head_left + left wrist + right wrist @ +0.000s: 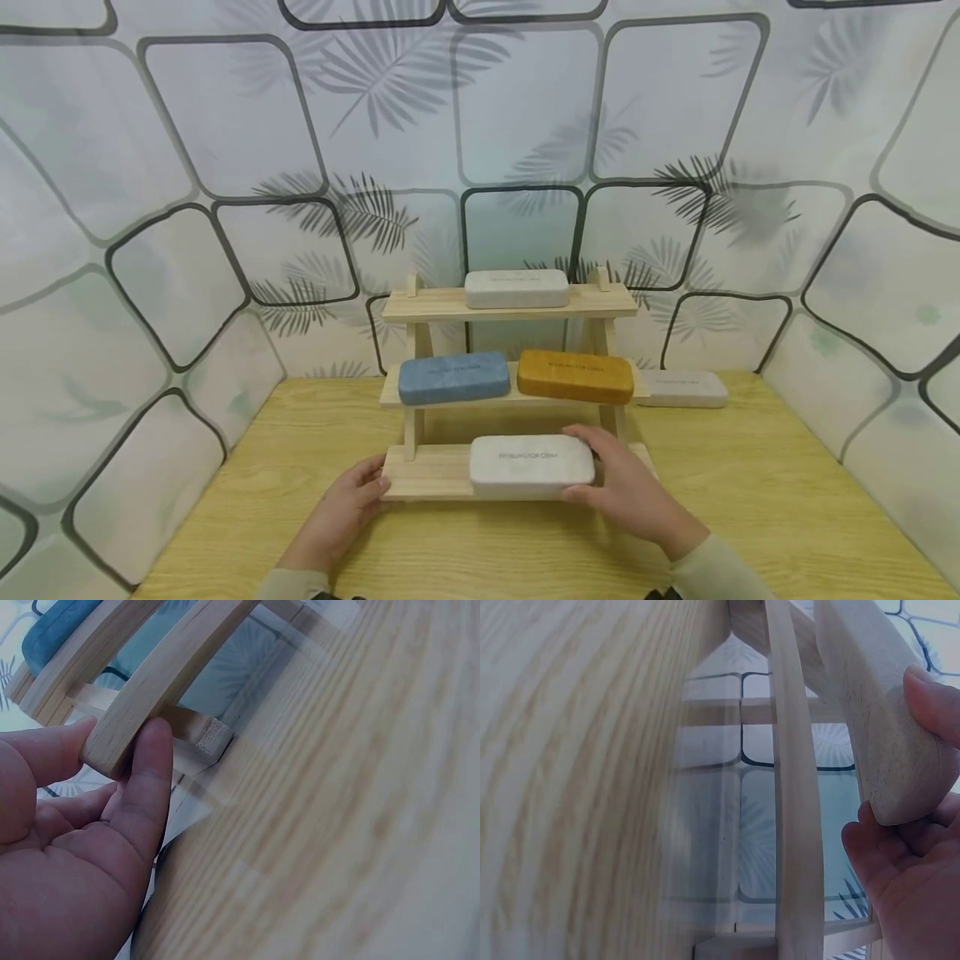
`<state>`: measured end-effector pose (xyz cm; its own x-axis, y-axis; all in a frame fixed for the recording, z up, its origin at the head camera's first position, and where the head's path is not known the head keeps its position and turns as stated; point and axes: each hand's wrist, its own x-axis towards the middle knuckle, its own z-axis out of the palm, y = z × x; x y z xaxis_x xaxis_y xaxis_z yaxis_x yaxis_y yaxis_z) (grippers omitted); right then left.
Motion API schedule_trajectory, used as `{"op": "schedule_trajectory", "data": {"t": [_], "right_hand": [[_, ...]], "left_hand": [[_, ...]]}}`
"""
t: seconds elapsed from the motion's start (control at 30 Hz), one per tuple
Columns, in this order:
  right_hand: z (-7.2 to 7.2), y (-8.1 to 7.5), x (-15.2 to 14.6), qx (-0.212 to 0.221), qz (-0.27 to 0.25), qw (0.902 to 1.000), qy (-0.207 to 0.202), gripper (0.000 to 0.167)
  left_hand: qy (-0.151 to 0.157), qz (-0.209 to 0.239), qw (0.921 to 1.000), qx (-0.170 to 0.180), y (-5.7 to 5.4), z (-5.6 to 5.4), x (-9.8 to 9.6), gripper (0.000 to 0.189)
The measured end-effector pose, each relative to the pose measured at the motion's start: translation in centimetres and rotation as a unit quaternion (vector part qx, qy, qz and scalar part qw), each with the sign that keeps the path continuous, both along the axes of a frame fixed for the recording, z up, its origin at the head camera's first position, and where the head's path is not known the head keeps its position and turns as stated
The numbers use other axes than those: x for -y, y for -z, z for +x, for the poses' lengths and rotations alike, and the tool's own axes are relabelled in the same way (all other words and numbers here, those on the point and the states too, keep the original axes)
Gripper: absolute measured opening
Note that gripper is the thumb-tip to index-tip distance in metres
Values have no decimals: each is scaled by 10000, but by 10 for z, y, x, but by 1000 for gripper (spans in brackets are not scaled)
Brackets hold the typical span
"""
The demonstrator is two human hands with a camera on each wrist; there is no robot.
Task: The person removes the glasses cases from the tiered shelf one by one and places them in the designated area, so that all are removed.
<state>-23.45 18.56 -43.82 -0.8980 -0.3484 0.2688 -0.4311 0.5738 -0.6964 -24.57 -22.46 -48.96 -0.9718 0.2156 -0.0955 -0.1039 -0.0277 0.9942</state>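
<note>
A three-tier wooden display stand (427, 475) faces me on the table. My left hand (343, 510) pinches the left end of its bottom shelf board (150, 686), thumb on top and fingers beneath. With thumb and fingers round its right end, my right hand (633, 492) holds a white glasses case (531, 477) over the right part of the bottom shelf. In the right wrist view this case (889, 742) is tilted in the picture, with its far end cut off. A blue case (453, 379) and a mustard-yellow case (576, 377) lie side by side on the middle shelf.
Another white case (517, 289) sits on the top shelf. Behind the stand's right side, one more white case (686, 389) lies on the wood-grain table (247, 500). Patterned fabric walls (525, 108) enclose the back and sides.
</note>
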Motion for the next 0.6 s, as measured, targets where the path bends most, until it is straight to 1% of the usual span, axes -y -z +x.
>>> {"op": "schedule_trajectory", "data": {"t": [0.17,0.37,0.6], "right_hand": [[2,-1,-6,-233,99,9997,31,78],[3,-3,-13,-281,-12,9995,109,81],[5,-6,-20,-142,-107,9996,230,80]], "left_hand": [[-47,-47,10000,5,-1,1,-1,58],[-54,-57,10000,21,-2,2,-1,58],[4,-67,10000,12,-1,1,-1,58]]}}
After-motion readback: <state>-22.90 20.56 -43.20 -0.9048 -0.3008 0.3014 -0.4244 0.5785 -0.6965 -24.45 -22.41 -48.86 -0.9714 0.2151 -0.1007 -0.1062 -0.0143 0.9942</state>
